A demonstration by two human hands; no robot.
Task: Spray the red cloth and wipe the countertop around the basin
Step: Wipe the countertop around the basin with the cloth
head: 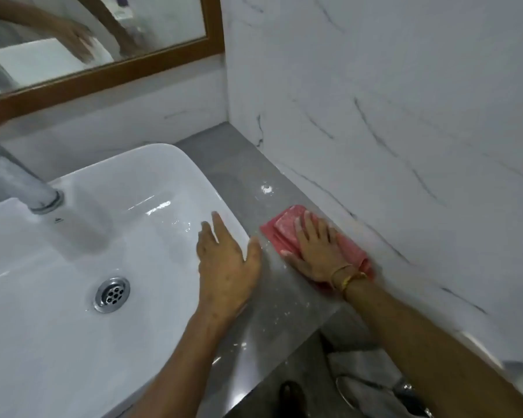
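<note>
**Wiping the strip beside the basin**

Our right hand (316, 251) lay spread flat on the red cloth (287, 226), pinning it to the grey countertop (287, 300) against the wall (390, 131). Our left hand (227, 263), empty and relaxed, rested on the basin (118, 176) rim, probably for balance.

no readable text, small mark on basin (151, 176) illegible

My head camera is looking steeply down and forward, close over the basin (88, 236) at left, with the countertop (239, 164) running to the far corner.
</note>
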